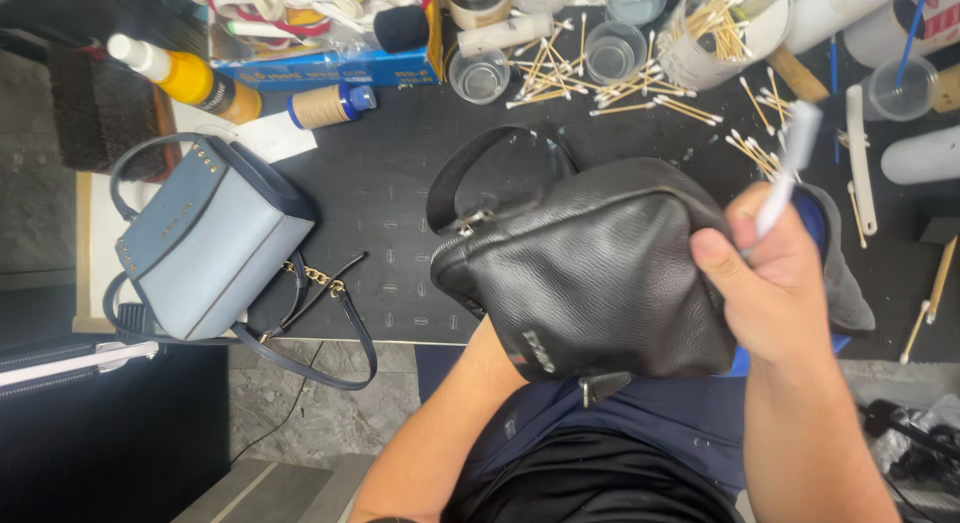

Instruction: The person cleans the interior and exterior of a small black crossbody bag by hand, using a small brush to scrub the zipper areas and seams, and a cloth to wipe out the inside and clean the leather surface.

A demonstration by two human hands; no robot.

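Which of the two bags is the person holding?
The black leather bag, gripped by the right hand; the light blue handbag with gold studs lies untouched on the mat's left side.

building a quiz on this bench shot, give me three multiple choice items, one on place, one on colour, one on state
1. Where does the blue bag lie from the black bag?
A. to the wearer's left
B. to the wearer's right
C. on top of it

2. What colour is the bottle at the top left?
A. green
B. orange
C. purple

3. What is the right hand doing?
A. lying flat and empty
B. gripping a white stick-like tool
C. holding scissors

Answers:
1 A, it sits at the mat's left edge.
2 B, its body is orange with a white tip.
3 B, the fingers are closed around the tool, beside the black bag.
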